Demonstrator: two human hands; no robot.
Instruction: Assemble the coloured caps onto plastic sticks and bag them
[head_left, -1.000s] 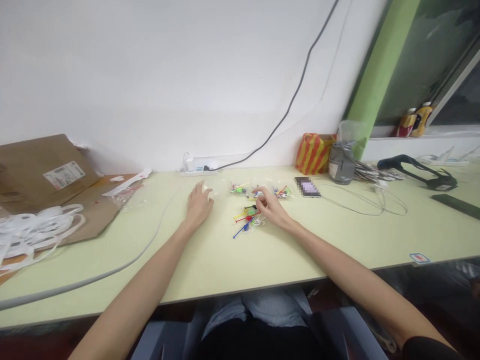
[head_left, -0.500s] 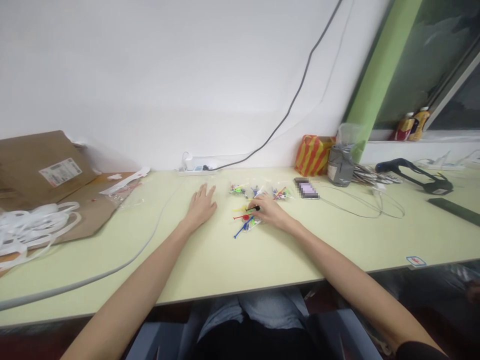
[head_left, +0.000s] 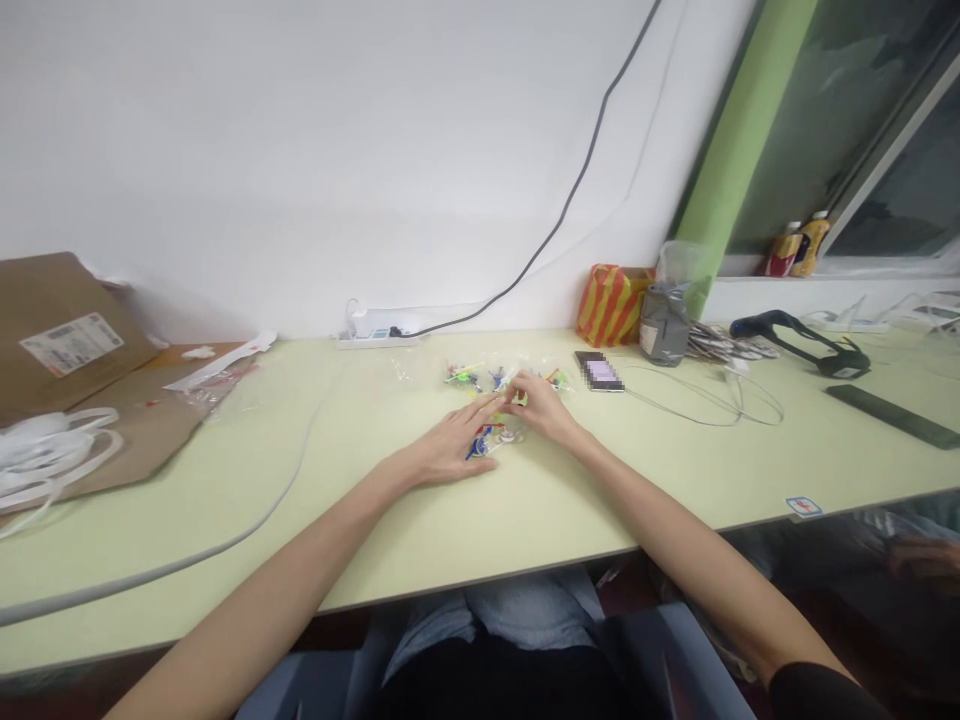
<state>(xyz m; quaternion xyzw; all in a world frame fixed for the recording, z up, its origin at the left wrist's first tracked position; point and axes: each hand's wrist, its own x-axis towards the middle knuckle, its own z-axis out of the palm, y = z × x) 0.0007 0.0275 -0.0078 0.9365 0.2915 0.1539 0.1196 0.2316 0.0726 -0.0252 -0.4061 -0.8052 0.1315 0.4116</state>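
Note:
My left hand (head_left: pixel 450 445) lies low over the table with its fingers stretched out and its thumb apart. Between that thumb and fingers sits a small blue plastic piece (head_left: pixel 478 447) with a thin stick-like arm. Beside it are a red stick-like piece (head_left: pixel 493 426) and a clear round piece (head_left: pixel 510 435). My right hand (head_left: pixel 544 408) is closed in a pinch just behind these, close to my left fingertips; what it pinches is hidden. Farther back lie small bundles of coloured plastic pieces (head_left: pixel 463 376), partly covered by my right hand.
A phone (head_left: pixel 600 371) lies right of the bundles, before a striped bag (head_left: pixel 611 305) and a grey pouch (head_left: pixel 664 325). A power strip (head_left: pixel 375 338) stands against the wall. Brown packaging (head_left: pixel 142 420), white strapping (head_left: pixel 56 450) and a grey cable (head_left: pixel 247 530) occupy the left.
My left hand has moved right, from bare table onto the coloured pieces. My right hand has lifted slightly back into a pinch. The view has shifted a little right.

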